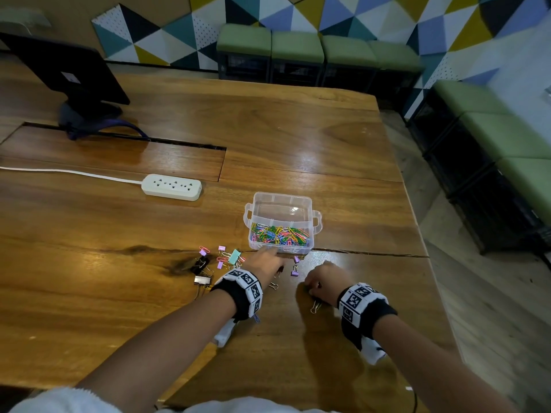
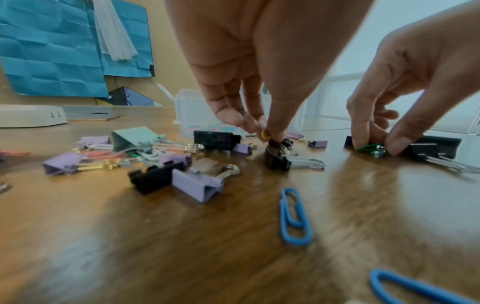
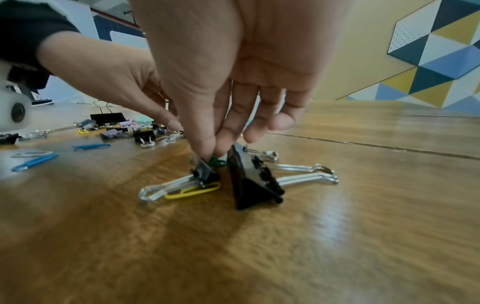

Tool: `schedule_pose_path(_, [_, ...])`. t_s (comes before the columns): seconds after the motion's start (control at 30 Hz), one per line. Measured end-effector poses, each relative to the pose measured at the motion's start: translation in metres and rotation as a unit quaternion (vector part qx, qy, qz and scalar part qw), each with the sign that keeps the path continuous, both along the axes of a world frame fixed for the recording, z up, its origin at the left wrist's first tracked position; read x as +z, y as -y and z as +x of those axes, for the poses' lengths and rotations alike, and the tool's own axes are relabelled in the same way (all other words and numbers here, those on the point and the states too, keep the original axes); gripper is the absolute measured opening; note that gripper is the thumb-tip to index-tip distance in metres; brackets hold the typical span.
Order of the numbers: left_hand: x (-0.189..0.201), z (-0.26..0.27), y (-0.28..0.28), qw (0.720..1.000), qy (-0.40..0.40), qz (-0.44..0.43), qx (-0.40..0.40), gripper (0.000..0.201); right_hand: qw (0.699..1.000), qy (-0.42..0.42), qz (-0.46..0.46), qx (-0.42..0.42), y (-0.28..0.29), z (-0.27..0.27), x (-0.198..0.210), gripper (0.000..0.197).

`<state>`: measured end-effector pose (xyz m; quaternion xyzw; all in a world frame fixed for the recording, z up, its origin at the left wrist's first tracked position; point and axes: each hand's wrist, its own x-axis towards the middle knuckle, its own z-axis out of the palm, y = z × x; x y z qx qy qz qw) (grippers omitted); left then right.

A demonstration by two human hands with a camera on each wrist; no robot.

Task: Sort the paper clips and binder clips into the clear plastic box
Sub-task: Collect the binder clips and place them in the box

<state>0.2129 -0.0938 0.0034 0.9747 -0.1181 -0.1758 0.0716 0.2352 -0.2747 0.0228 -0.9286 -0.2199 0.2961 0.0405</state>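
On the wooden surface [image 1: 298,138], toward its left edge, a black monitor [image 1: 68,67] stands with its back to the camera; a small pale label sits on it, too small to read. Nearer lies a white power strip [image 1: 171,187] with no readable marking, its cord running off the left edge.

A scatter of binder clips [image 1: 219,260], purple, black and one mint green, lies toward the near edge, left of the hands. In the left wrist view two blue paper clips [image 2: 294,217] lie flat closer to the camera than that scatter.

The left hand [image 1: 262,262] reaches down just in front of the clear plastic box [image 1: 281,222]; its fingers [image 2: 233,115] and thumb are pressed together on a yellow paper clip [image 2: 265,134], right above a small dark binder clip [image 2: 279,156].

The box stands open behind the hands, its near compartment filled with coloured paper clips [image 1: 280,235] and the far one showing only clear plastic.

The right hand [image 1: 323,281] is lowered to the surface to the right, thumb and fingers [image 3: 228,131] pinching a green paper clip [image 3: 217,160] between a small black binder clip [image 3: 205,172] and a large black binder clip [image 3: 253,179]. Another yellow paper clip [image 3: 192,191] lies under the small clip's handle.

Both wrists carry bands with black-and-white square markers [image 1: 354,299]; no words can be read on them.
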Motion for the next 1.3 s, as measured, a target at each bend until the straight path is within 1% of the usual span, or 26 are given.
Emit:
schedule_pose_path(0.13, [0.002, -0.001, -0.004, 0.999, -0.034, -0.019, 0.029, 0.027, 1.0, 0.008, -0.011, 0.022, -0.002, -0.001, -0.002, 0.021])
schedule_pose_path(0.27, [0.002, 0.001, -0.003, 0.996, -0.04, -0.04, 0.064, 0.026, 0.995, 0.013, -0.04, 0.091, -0.007, -0.003, 0.001, 0.02])
schedule_pose_path(0.33, [0.004, 0.004, -0.001, 0.996, -0.044, -0.03, 0.065, 0.027, 0.992, 0.017, -0.055, 0.116, -0.009, -0.006, 0.003, 0.023])
schedule_pose_path(0.43, [0.006, 0.01, 0.001, 0.996, -0.073, -0.002, 0.045, 0.03, 0.988, 0.025, -0.073, 0.133, -0.01, -0.009, 0.004, 0.027])
schedule_pose_path(0.57, [0.005, 0.013, 0.005, 0.996, -0.084, 0.04, 0.003, 0.029, 0.988, 0.028, -0.078, 0.132, -0.011, -0.009, 0.002, 0.024])
schedule_pose_path(0.67, [0.001, 0.009, 0.006, 0.996, -0.07, 0.046, -0.009, 0.025, 0.991, 0.012, -0.067, 0.115, -0.01, -0.007, -0.001, 0.02])
schedule_pose_path(0.83, [-0.005, 0.005, 0.002, 0.998, -0.038, 0.044, -0.032, 0.029, 0.995, 0.007, -0.053, 0.084, -0.007, -0.008, -0.007, 0.02])
schedule_pose_path(1.0, [0.002, 0.0, -0.001, 0.997, -0.056, 0.01, -0.043, 0.022, 0.995, 0.022, -0.055, 0.08, -0.008, -0.011, -0.007, 0.019])
schedule_pose_path(1.13, [0.011, -0.008, -0.012, 0.997, -0.042, -0.057, -0.014, 0.026, 0.997, 0.029, -0.046, 0.061, -0.009, -0.015, -0.008, 0.017])
schedule_pose_path(1.23, [0.022, -0.021, -0.028, 0.993, -0.017, -0.114, 0.017, 0.022, 0.997, 0.035, -0.029, 0.055, -0.012, -0.021, -0.004, 0.019])
schedule_pose_path(1.3, [0.029, -0.032, -0.04, 0.988, -0.028, -0.147, 0.03, 0.019, 0.998, 0.034, -0.002, 0.053, -0.017, -0.027, -0.002, 0.021])
